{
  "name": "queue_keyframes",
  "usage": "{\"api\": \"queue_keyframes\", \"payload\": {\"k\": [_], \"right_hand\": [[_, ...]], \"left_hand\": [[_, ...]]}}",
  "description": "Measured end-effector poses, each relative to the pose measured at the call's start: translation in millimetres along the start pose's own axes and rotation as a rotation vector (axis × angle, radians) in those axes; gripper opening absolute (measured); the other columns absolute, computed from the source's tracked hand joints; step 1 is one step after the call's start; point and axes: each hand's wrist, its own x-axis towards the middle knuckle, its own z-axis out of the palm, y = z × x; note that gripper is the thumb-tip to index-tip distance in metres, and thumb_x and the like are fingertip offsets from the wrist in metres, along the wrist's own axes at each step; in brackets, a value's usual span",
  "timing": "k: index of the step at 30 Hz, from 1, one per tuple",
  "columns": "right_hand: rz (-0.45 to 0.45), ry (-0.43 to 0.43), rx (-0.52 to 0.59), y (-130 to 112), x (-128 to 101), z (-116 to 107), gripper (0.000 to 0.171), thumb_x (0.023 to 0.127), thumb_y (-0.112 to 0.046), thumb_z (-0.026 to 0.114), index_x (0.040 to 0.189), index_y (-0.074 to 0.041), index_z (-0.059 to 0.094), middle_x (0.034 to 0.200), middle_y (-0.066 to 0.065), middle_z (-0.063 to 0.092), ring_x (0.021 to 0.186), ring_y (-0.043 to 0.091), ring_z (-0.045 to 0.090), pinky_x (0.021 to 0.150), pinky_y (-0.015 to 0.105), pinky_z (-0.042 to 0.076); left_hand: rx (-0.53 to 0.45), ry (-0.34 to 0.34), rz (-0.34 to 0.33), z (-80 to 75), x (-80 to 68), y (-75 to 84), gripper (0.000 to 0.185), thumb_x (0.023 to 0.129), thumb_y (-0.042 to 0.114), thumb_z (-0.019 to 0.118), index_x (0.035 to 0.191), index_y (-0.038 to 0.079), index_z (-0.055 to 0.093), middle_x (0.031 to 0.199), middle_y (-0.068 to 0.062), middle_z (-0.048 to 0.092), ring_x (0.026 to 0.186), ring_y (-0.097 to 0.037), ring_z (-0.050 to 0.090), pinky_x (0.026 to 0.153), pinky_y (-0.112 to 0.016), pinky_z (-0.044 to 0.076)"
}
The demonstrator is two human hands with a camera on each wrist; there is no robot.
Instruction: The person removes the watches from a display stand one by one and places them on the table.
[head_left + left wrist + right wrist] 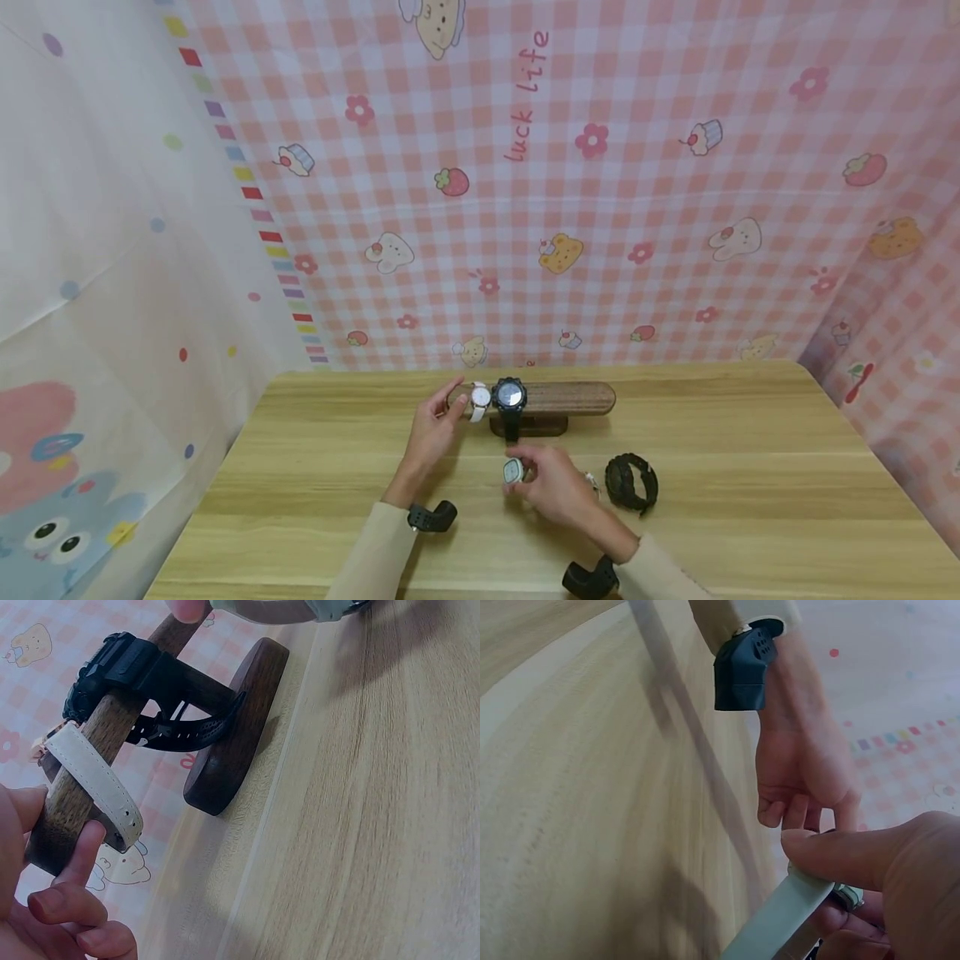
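My right hand (558, 492) pinches a small pale-green square-faced watch (513, 471), thumb curled over its strap (780, 919), held just above the light wooden desk (315, 467).

My left hand (431, 429) sits at the left end of the dark wooden bar stand (570, 398). Its fingers (79, 859) are loosely curled, and 1 fingertip touches the bar's end just beside the white leather-strap watch (97, 784). It holds nothing.

Just right of those fingers, on the bar, hangs the black round sports watch (510, 397).

A second black chunky watch (632, 482) lies on the desk, right of my right-hand fingers and apart from them.

Judgement: to seat the green watch well, I should steady the bar with the left fingers, keep the strap loop open, and slide it on from the free right end, clear of the 2 watches already hung there.
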Motion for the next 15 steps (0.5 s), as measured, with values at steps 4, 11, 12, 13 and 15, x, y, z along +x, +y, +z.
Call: {"api": "queue_keyframes", "payload": {"k": [4,11,12,13,15], "right_hand": [[-0.015,0.008,-0.012,1.2,1.0,3.5,0.047,0.072,-0.009,0.078,0.115,0.001,0.062,0.085,0.001,0.064,0.064,0.005,0.052,0.056,0.02,0.046],[-0.026,0.02,-0.019,0.7,3.1,7.9,0.047,0.071,-0.009,0.079,0.113,0.004,0.063,0.08,0.0,0.064,0.065,0.003,0.052,0.059,0.019,0.046],[-0.024,0.021,-0.018,0.5,3.4,8.4,0.046,0.071,-0.009,0.079,0.113,0.004,0.063,0.079,0.0,0.064,0.064,0.003,0.051,0.058,0.019,0.046],[-0.025,0.024,-0.022,0.5,3.7,8.9,0.046,0.071,-0.009,0.079,0.112,0.004,0.063,0.078,-0.001,0.063,0.064,0.003,0.051,0.058,0.019,0.046],[-0.028,0.032,-0.028,0.7,4.2,9.9,0.046,0.071,-0.009,0.079,0.111,0.005,0.063,0.076,-0.001,0.063,0.063,0.002,0.051,0.058,0.019,0.045]], "left_hand": [[0.005,0.0,0.0,-0.2,0.1,-1.1,0.034,0.092,0.029,0.059,0.126,0.034,0.057,0.066,-0.001,0.045,0.059,-0.011,0.041,0.05,-0.021,0.035],[0.004,-0.003,0.003,-0.5,0.4,-1.9,0.035,0.092,0.028,0.059,0.127,0.032,0.057,0.067,-0.003,0.047,0.059,-0.011,0.042,0.05,-0.02,0.036],[0.003,-0.003,0.003,-0.5,0.5,-1.8,0.035,0.092,0.028,0.059,0.127,0.032,0.057,0.067,-0.003,0.048,0.059,-0.011,0.042,0.05,-0.02,0.036],[0.003,-0.005,0.006,-0.4,0.6,-1.7,0.035,0.092,0.028,0.059,0.128,0.031,0.057,0.068,-0.003,0.048,0.059,-0.011,0.043,0.05,-0.021,0.036],[0.002,-0.006,0.009,-0.3,1.1,-1.7,0.036,0.092,0.028,0.059,0.128,0.03,0.057,0.067,-0.003,0.048,0.059,-0.01,0.043,0.05,-0.021,0.036]]}}
